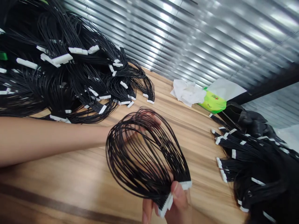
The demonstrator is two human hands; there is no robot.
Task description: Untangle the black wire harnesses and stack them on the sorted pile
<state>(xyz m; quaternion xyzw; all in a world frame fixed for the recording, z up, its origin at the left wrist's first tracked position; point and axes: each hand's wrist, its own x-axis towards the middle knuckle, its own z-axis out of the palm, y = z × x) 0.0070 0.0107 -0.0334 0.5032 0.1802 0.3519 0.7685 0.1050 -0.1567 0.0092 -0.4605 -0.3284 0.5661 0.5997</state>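
Note:
A wire harness (137, 149) of many thin black wires is bent into a loop, its two white connector ends close together at the lower right. My right hand (178, 199) is closed on it beside the near white connector (166, 205), the thumb on top. The other white connector (186, 185) shows just past the thumb. My left hand (133, 132) reaches in from the left behind the looped wires. Its fingers are blurred and partly covered by the wires, so whether they grip any is unclear.
A large pile of black wire harnesses (77, 71) with white connectors covers the left back of the wooden table (93, 183). More harnesses (257, 165) lie at the right. White tissues (187, 91) and a green packet (213, 101) stand near the corrugated metal wall (163, 34).

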